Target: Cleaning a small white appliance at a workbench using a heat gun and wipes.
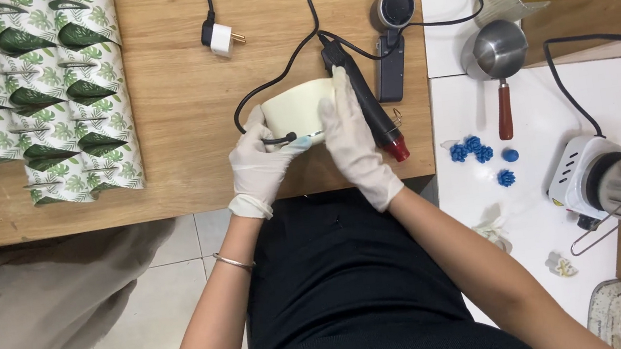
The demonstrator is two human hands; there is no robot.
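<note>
Holding a cream cup [300, 108] at the near edge of the wooden table [180, 96], both hands in thin white gloves. Left hand [260, 165] curled around the cup's left side, fingers closed on it, and pinching a small tool with a pale blue tip [298, 142] against the cup's lower edge. Right hand [352, 138] laid flat and long along the cup's right side, fingers straight, pressing more than gripping. Looks like smoothing or trimming the cup's rim or side, somewhere in the middle of the job. Next move seems to call for turning the cup a little while keeping the tool steady.

Just past the right hand, a black heat tool with a red tip [370, 106], its black cord [273, 75] looping over the table behind the cup. Farther back, a white plug [221, 39]. Off to the left, stacked boxes with green leaves [36, 91]. On the white counter to the right, little blue flowers [477, 151], a metal pot with a brown handle [499, 61], and a small hot plate [584, 172].
</note>
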